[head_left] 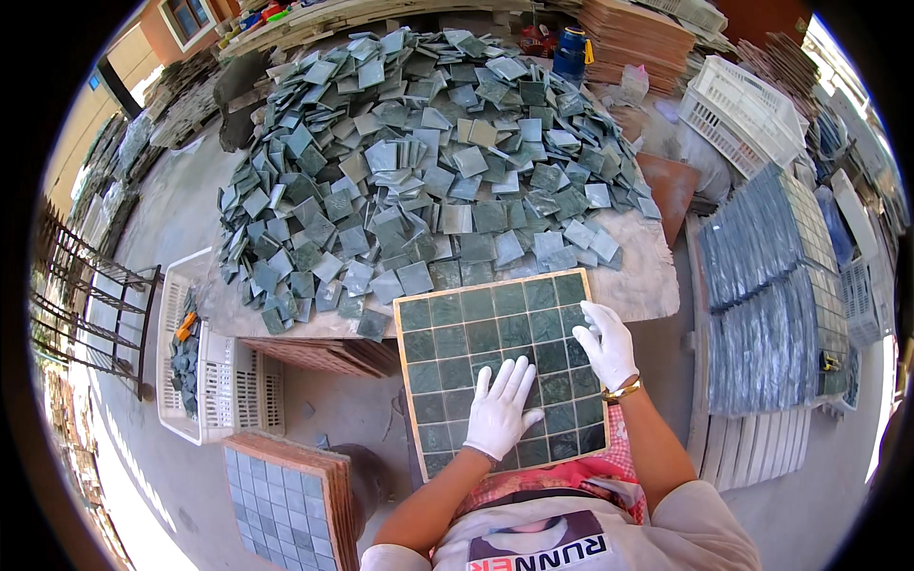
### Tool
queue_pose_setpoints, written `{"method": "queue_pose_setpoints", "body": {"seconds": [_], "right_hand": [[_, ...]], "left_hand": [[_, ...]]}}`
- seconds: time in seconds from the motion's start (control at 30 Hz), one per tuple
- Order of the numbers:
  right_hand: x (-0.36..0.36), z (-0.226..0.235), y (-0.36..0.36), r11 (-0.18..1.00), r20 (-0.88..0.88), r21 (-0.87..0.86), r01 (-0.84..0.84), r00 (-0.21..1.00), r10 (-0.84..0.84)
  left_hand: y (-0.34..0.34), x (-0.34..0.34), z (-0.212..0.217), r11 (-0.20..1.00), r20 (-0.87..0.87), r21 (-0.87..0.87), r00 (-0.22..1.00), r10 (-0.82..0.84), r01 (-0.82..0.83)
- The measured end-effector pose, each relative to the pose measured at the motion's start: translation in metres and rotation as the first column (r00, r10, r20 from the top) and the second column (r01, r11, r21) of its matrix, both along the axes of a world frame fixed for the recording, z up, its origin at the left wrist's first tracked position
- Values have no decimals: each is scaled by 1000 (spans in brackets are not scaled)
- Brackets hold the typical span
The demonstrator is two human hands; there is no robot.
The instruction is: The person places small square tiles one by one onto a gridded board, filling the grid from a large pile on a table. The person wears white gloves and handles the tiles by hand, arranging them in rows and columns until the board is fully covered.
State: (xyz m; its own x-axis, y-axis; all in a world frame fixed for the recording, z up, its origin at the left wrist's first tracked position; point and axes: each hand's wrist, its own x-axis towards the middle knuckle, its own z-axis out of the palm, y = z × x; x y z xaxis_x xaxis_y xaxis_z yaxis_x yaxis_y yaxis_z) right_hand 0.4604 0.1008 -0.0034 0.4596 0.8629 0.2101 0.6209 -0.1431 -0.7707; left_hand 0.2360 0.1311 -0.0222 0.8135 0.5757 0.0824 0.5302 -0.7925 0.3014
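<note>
A square wooden-framed tray (408, 383) lies tilted in front of me, its near edge close to my lap. Rows of dark green square stone tiles (482, 335) fill it in a grid. My left hand (501, 409), in a white glove, rests flat on the lower middle tiles, fingers spread. At the tray's upper right edge is my right hand (606, 344), also gloved, with fingers bent, thumb and forefinger apart over the edge tiles. No loose tile shows in either hand. A large heap of loose green-grey tiles (471, 162) lies just beyond the tray.
The heap covers a pale worktable (647, 276). To the left stands a white plastic crate (228, 381) with tile pieces and an orange-handled tool (186, 326). Tiled boards (286, 495) stand at lower left. Stacked tile sheets (757, 333) rise at right, a blue container (569, 57) beyond the heap.
</note>
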Motion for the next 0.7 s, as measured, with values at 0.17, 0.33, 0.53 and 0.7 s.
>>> {"method": "queue_pose_setpoints", "body": {"seconds": [0.17,0.33,0.53,0.7], "right_hand": [[-3,-5,-14,998,48,-57,-40,998,42],[-41,-4,-10,916,274,-110,-385,874,400],[-60,-6,22,898,399,-250,-361,807,436],[-60,12,45,818,331,-446,-364,782,529]], "left_hand": [[1,-1,-3,999,30,-16,999,35,-34],[13,-24,-4,964,40,23,964,263,-264],[13,-29,-4,955,36,48,956,290,-291],[12,-31,-2,952,54,4,951,304,-305]]}}
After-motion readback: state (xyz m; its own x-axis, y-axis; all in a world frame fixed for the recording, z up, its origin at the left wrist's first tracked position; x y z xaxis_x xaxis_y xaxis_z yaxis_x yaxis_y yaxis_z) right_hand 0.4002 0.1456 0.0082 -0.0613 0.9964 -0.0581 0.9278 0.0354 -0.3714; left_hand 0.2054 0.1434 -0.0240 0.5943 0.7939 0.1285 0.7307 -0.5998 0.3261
